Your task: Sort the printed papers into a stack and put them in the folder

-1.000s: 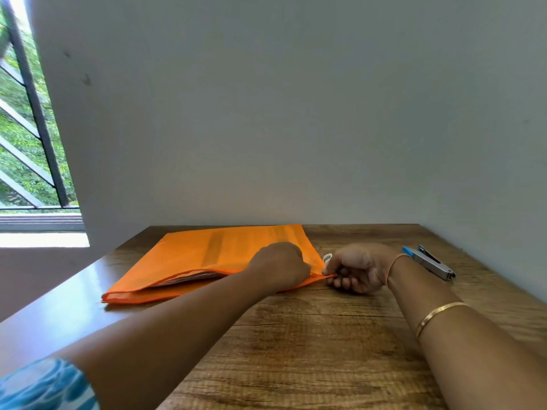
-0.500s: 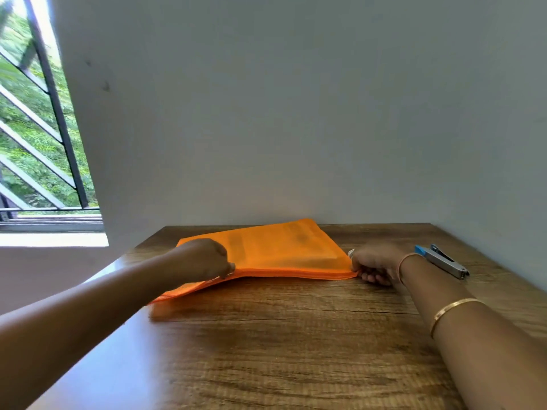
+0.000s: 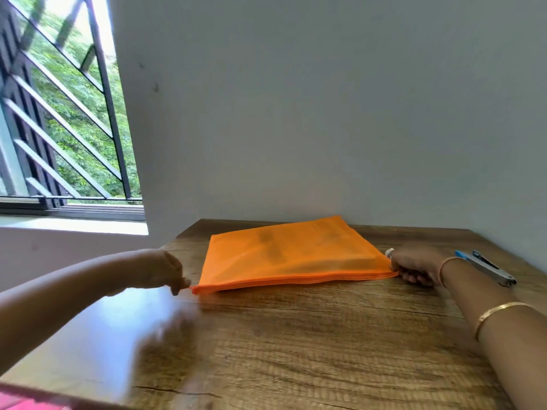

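Folder (image 3: 290,255) lies flat, left hand (image 3: 165,270) pinching its left corner, right hand (image 3: 414,266) gripping its right.

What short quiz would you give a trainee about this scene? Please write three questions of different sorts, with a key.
1. True or false: the orange folder lies on the wooden table.
2. Which hand is nearer to the stapler? A) left hand B) right hand
3. Short answer: which corner of the folder does the left hand pinch?
Key: 1 true; 2 B; 3 the near left corner.
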